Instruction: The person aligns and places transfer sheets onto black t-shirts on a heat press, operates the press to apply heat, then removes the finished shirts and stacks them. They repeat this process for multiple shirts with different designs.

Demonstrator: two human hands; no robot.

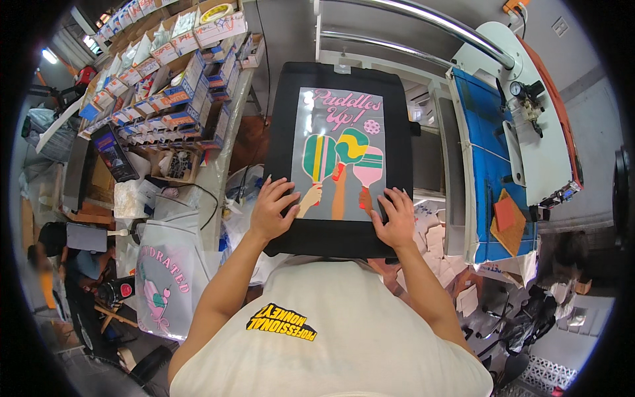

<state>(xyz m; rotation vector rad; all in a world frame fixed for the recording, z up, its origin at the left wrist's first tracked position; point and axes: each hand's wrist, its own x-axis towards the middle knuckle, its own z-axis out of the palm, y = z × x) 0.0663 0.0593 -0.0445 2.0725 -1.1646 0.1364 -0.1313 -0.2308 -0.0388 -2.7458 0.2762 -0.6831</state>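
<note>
A black cloth (331, 238) lies smooth over a rectangular platen in front of me. On it rests a glossy transfer sheet (338, 153) printed with pink lettering, a small pink ball and several raised hands holding green, yellow and pink paddles. My left hand (272, 208) presses near the sheet's lower left corner, fingers spread, partly on the black cloth. At the lower right corner, my right hand (395, 218) lies with its fingers stretched out in the same way. Neither hand grips anything. Both palms hide bits of the cloth beneath them.
Stacked cardboard bins (165, 92) fill a shelf on the left. Below them hangs another printed film (162, 284). Metal rails (410, 40) cross behind the platen. To the right stands a blue-covered board (486, 145) with orange-brown pads (508, 223), beside a pressure gauge (516, 88).
</note>
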